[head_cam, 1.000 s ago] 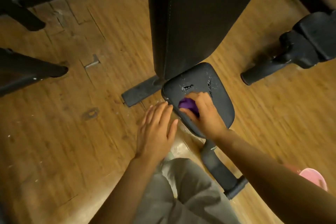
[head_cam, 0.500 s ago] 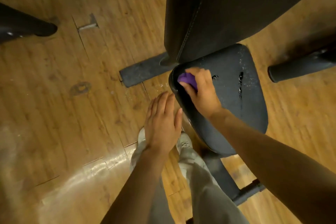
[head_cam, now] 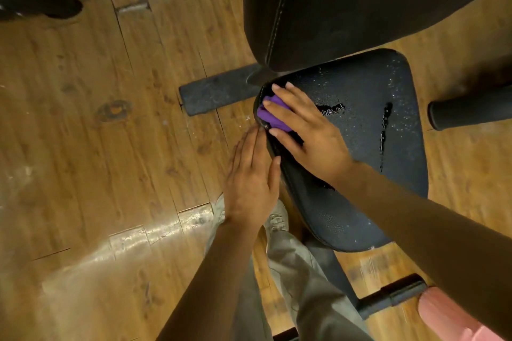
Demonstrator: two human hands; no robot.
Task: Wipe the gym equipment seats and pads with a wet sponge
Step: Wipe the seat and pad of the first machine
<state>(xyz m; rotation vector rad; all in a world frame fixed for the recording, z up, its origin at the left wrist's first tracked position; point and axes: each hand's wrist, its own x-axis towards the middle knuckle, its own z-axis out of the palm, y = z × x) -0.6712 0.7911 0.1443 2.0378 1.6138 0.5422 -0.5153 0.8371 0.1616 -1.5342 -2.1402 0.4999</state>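
Right hand (head_cam: 307, 133), fingers clamped on the purple sponge (head_cam: 273, 116), wipes the wet black padded seat's (head_cam: 388, 174) left edge; left hand (head_cam: 250, 174) flat, fingers together. Next, probably the far corner.

Open wet seat (head_cam: 360, 147) surface toward 3 o'clock of right hand (head_cam: 307, 135). Blocked at 12 by backrest pad (head_cam: 360, 3) overhanging seat. Left hand (head_cam: 249, 174) flat against seat edge at 8. Bare wood floor (head_cam: 97, 119) at 9, frame foot (head_cam: 216, 94) at 10.
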